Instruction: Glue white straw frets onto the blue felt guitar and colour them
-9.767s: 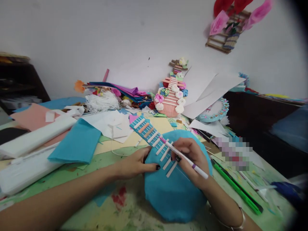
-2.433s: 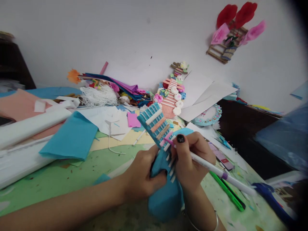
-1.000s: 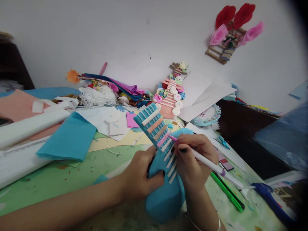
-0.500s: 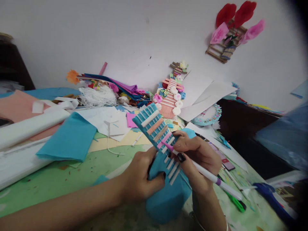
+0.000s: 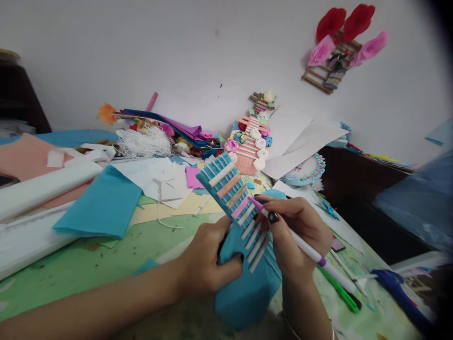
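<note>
My left hand [image 5: 212, 257] is closed around the edge of a blue paper craft [image 5: 244, 302] with a rounded lower end and a slatted upper part. White strips cross its face, and above them lie a pink strip [image 5: 240, 207], a tan one and a peach one [image 5: 229, 185]. In my right hand [image 5: 297, 229] is a white marker [image 5: 307, 248] with a purple band, gripped like a pen. Its pink tip end [image 5: 255, 203] meets the craft near the right end of the pink strip; whether it touches is hard to see.
Folded blue paper [image 5: 102, 203] and white rolls [image 5: 38, 226] lie at left. White string [image 5: 145, 141] is heaped behind. A flowered peach craft [image 5: 247, 151] leans on the wall. A green cutter [image 5: 341, 290] and blue-handled scissors [image 5: 396, 293] lie at right.
My right hand and the marker have shifted slightly right, its tip sliding along the pink strip toward the strip's right end. My left hand holds the craft nearly still.
</note>
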Demonstrator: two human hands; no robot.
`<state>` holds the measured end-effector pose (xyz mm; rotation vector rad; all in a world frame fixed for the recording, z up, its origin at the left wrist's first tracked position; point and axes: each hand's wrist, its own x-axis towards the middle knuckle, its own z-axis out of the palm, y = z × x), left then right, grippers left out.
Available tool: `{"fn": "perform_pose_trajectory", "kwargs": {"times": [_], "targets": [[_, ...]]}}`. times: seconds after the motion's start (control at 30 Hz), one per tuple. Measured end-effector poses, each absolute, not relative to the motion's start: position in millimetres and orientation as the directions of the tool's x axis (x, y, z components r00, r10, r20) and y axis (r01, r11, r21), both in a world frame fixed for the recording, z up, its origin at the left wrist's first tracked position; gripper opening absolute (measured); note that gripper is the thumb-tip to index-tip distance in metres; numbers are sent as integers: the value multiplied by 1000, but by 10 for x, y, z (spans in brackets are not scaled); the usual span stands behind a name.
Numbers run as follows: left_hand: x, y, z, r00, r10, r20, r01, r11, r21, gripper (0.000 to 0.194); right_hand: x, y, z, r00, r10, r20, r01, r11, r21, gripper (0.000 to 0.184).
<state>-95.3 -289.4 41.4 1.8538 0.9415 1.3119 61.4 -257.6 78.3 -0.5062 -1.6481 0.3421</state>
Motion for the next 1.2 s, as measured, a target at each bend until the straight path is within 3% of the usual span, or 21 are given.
{"fn": "perform_pose_trajectory", "kwargs": {"times": [0.13,0.33,0.6,0.83,1.07,1.2], "targets": [[-952,-2897,413,235,843,484,220,-531,818,13,618,-2593,800,-134,500,856,107,866,-489,14],[-962,-2867,387,264,845,466,214,-522,826,20,633,-2601,811,-77,543,836,146,836,-530,15],[-955,-2875,393,255,843,474,213,-527,823,15,636,-2612,823,-94,555,827,204,823,-530,11],[-950,-2905,375,260,850,459,227,-516,826,15,606,-2595,816,-22,517,856,88,853,-514,9],[-948,-2895,400,254,849,463,218,-517,828,14,605,-2616,825,-43,574,817,210,805,-554,11],[-954,-2893,389,262,848,460,244,-520,819,13,604,-2593,811,-10,514,858,102,854,-511,12]]}}
